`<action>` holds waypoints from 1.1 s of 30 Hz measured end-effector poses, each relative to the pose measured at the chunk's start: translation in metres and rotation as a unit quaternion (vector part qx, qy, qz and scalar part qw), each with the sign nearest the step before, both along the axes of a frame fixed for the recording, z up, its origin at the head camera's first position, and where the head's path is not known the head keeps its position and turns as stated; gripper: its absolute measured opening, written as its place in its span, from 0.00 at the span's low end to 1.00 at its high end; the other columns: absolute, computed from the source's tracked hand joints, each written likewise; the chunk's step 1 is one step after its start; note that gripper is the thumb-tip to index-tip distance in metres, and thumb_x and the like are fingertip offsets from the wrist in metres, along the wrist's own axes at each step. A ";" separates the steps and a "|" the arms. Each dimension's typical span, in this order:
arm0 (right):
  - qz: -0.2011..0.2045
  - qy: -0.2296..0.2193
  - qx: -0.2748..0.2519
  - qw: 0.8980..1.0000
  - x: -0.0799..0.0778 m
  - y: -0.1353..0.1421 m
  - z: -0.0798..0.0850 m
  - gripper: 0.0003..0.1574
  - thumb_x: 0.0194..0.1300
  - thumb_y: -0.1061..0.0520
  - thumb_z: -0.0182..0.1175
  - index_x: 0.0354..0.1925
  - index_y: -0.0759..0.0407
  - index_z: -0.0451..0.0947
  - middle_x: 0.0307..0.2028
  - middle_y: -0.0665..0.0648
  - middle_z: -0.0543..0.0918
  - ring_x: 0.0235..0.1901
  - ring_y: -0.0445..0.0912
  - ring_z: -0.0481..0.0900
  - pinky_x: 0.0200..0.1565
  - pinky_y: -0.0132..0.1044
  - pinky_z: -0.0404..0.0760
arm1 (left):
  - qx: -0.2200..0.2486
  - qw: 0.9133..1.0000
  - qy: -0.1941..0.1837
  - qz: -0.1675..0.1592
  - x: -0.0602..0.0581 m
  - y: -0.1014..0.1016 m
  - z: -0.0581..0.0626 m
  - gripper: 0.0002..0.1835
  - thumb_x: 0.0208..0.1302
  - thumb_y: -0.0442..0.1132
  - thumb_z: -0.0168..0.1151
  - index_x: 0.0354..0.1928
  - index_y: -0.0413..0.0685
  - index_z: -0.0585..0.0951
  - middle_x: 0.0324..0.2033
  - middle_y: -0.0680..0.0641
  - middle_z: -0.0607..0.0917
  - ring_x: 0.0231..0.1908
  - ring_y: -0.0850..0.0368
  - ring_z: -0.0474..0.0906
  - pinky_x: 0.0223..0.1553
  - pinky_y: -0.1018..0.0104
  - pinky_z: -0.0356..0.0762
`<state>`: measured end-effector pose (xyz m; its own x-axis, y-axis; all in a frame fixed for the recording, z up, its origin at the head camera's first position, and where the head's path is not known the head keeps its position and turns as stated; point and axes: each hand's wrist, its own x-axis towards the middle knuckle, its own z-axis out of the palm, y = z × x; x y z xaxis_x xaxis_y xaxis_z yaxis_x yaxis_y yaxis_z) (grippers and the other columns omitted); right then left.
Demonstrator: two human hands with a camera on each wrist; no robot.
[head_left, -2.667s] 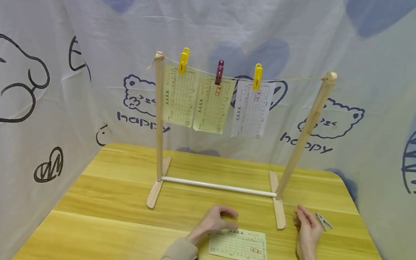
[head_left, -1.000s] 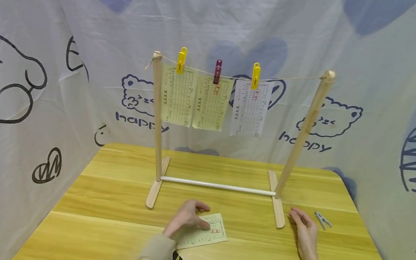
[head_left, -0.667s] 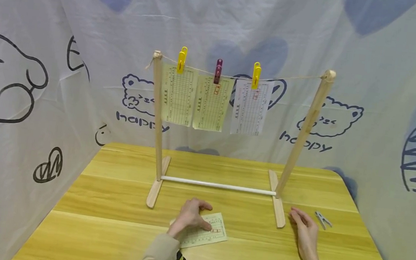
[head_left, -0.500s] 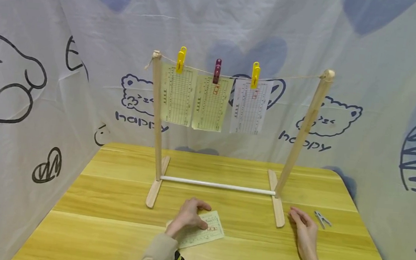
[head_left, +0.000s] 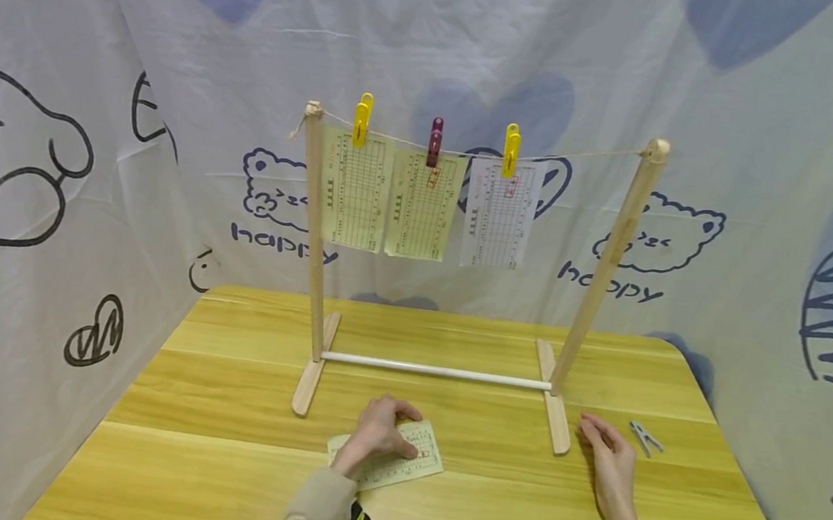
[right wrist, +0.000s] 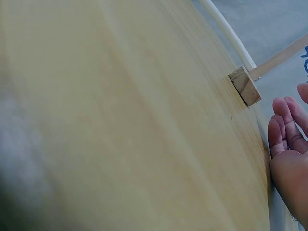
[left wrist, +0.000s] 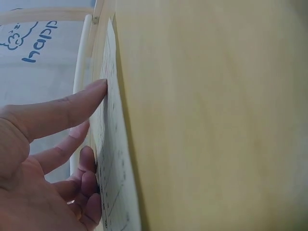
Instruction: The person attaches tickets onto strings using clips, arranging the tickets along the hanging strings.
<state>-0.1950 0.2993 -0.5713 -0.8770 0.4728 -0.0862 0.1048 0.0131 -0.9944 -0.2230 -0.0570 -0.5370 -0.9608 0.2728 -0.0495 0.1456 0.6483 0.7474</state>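
Observation:
A pale green printed paper slip (head_left: 402, 471) lies on the table, turned slightly, beneath my left hand (head_left: 375, 436). The thumb touches its printed face, with the other fingers loosely bent at its far side; the palm and wrist cover part of it. In the left wrist view the slip (left wrist: 115, 144) appears edge-on, slightly raised along one side. My right hand (head_left: 612, 476) rests on the table with fingers loosely curled around nothing. Just right of its fingers lies a grey clothespin (head_left: 645, 439). The right wrist view shows those fingers beside the stand's foot (right wrist: 246, 88).
Behind the hands stands a wooden frame with two posts (head_left: 607, 270), a white crossbar (head_left: 436, 371) and a string. Two yellow clips (head_left: 511, 150) and a dark red clip (head_left: 435, 142) hold several printed slips on it. A patterned cloth (head_left: 438, 36) surrounds the table.
Since the earliest frame, my left hand has moved left with the slip, which has turned. Lately the slip has shifted slightly further left under the hand. My right hand has barely moved.

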 end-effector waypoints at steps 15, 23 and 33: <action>0.005 0.001 -0.002 1.000 0.001 0.000 0.000 0.26 0.74 0.53 0.59 0.61 0.70 0.75 0.33 0.33 0.85 0.36 0.28 0.82 0.42 0.18 0.80 | 0.116 0.991 -0.036 -0.063 -0.004 -0.007 -0.008 0.18 0.50 0.23 0.72 0.45 0.34 0.82 0.36 0.39 0.85 0.33 0.58 0.77 0.37 0.70 0.77; 0.002 0.007 -0.015 1.000 0.001 0.001 0.002 0.23 0.74 0.54 0.59 0.59 0.68 0.77 0.33 0.34 0.86 0.36 0.29 0.82 0.41 0.19 0.80 | 0.081 0.994 -0.022 -0.072 -0.004 -0.007 -0.005 0.08 0.69 0.35 0.64 0.42 0.36 0.86 0.39 0.39 0.88 0.37 0.57 0.78 0.40 0.65 0.78; -0.142 0.132 0.068 0.979 0.014 0.021 0.002 0.17 0.69 0.64 0.61 0.50 0.78 0.79 0.31 0.32 0.81 0.32 0.27 0.77 0.34 0.14 0.74 | 0.076 0.994 -0.019 -0.074 -0.005 -0.006 -0.006 0.10 0.71 0.37 0.61 0.42 0.36 0.86 0.39 0.39 0.88 0.37 0.58 0.78 0.38 0.67 0.77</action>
<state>-0.1811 0.3206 -0.5696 -0.6922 0.6916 0.2063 -0.1374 0.1544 -0.9784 -0.2285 -0.0635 -0.5426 -0.9082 0.4173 -0.0319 0.2006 0.5008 0.8420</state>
